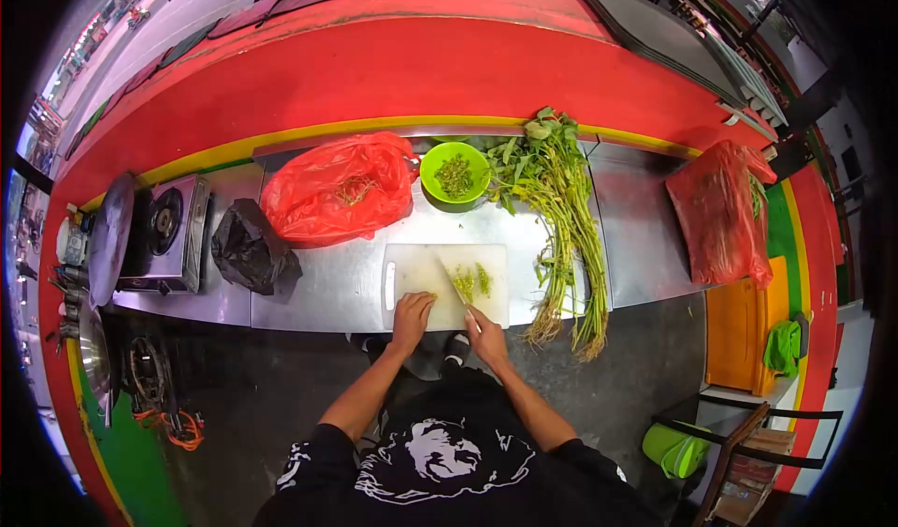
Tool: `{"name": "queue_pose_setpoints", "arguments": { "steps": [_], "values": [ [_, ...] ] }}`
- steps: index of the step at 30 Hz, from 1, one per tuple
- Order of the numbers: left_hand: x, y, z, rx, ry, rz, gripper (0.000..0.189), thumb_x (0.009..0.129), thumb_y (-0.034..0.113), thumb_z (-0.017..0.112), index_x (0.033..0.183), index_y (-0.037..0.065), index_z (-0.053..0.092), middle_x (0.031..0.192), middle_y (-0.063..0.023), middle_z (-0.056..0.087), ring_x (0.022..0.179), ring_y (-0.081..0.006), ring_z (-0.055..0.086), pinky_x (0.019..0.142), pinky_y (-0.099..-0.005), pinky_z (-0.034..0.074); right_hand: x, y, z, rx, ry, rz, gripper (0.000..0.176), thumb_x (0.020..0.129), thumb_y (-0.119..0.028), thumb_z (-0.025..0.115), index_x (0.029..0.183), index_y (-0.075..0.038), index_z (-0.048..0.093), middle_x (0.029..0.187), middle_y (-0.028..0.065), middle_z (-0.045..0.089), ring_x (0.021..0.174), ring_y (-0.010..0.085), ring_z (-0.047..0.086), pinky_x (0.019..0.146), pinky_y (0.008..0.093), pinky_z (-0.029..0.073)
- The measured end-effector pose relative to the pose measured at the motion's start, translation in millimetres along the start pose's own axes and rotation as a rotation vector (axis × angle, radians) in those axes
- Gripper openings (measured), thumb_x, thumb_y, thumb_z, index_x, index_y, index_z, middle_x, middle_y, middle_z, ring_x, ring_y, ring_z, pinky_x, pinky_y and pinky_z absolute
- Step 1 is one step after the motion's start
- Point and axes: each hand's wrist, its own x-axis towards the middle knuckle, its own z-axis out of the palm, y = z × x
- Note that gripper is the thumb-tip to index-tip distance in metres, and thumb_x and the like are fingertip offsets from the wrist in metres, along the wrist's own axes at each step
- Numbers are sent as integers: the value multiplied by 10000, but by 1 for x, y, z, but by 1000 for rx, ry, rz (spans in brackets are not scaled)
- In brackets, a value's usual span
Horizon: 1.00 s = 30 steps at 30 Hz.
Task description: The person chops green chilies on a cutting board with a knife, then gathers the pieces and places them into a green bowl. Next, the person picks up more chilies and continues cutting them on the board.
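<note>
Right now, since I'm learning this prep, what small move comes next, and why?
Probably sweep the chopped greens into the green bowl: they lie piled on the cutting board beside the knife in the right hand; the left hand pins almost nothing.

A white cutting board lay flat at the near edge of the steel counter, with a small heap of chopped greens on its right half. The knife slanted across the board just left of the heap, its handle gripped in the right hand.

Left hand palm down, fingers curled forward, right hand closed in a grip, both forearms bare, reaching forward and converging, elbows bent
</note>
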Motion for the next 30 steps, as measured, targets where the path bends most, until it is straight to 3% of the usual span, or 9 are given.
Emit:
{"name": "queue_pose_setpoints", "arguments": {
  "steps": [7, 12, 17, 20, 22, 26, 28, 30],
  "values": [
    [7, 1, 8, 39, 0, 50, 127, 859, 77, 749, 981, 45, 756, 1027, -69, 744, 941, -276, 657, 837, -400, 496, -12, 0, 3, 118, 42, -53, 406, 1040, -352, 578, 1373, -130, 647, 1016, 233, 740, 942, 316, 744, 850, 401, 549],
    [9, 6, 2, 81, 0, 85, 131, 852, 103, 755, 978, 67, 764, 1036, -38, 741, 932, -247, 645, 816, -389, 481, -19, -3, 6, 40, -85, 32, 436, 1046, -392, 559, 1398, -143, 622, 1026, 212, 743, 977, 343, 737, 864, 418, 547],
    [8, 5, 3, 122, 8, 101, 138, 846, 116, 757, 981, 89, 766, 1036, -3, 735, 922, -227, 629, 790, -384, 467, -22, -9, 4, 23, -98, -7, 450, 1045, -410, 553, 1399, -140, 622, 1056, 229, 738, 1023, 371, 728, 895, 423, 545],
    [7, 4, 4, 138, -9, 88, 142, 847, 123, 759, 986, 92, 764, 1036, 3, 734, 922, -224, 625, 787, -383, 463, -22, -21, -2, 73, -201, 109, 458, 1045, -416, 550, 1399, -135, 622, 1056, 235, 736, 1020, 390, 723, 900, 433, 545],
    [7, 2, 5, 143, -7, 90, 145, 848, 125, 758, 989, 90, 763, 1039, 4, 733, 924, -223, 625, 789, -382, 461, -22, -18, 3, 41, -94, -8, 461, 1043, -419, 550, 1391, -126, 627, 1002, 247, 732, 957, 401, 725, 867, 453, 547],
    [6, 3, 4, 133, -2, 92, 154, 851, 125, 755, 1000, 84, 760, 1051, 0, 730, 932, -225, 627, 794, -381, 457, -16, -14, 4, 40, -180, 64, 443, 1038, -394, 563, 1379, -120, 635, 935, 250, 727, 898, 427, 719, 844, 471, 548],
    [5, 1, 5, 140, -13, 88, 157, 852, 122, 753, 1004, 81, 758, 1056, -4, 727, 935, -228, 626, 793, -382, 457, -9, 2, 19, -30, 53, -267, 420, 1030, -370, 579, 1368, -128, 642, 905, 257, 723, 874, 460, 709, 833, 482, 551],
    [6, 1, 6, 148, -24, 87, 160, 853, 120, 752, 1008, 79, 756, 1062, -8, 723, 939, -232, 626, 793, -384, 457, -4, 0, 18, -60, -43, -147, 408, 1027, -359, 584, 1366, -139, 644, 941, 263, 723, 903, 471, 701, 843, 487, 550]
  ]
}}
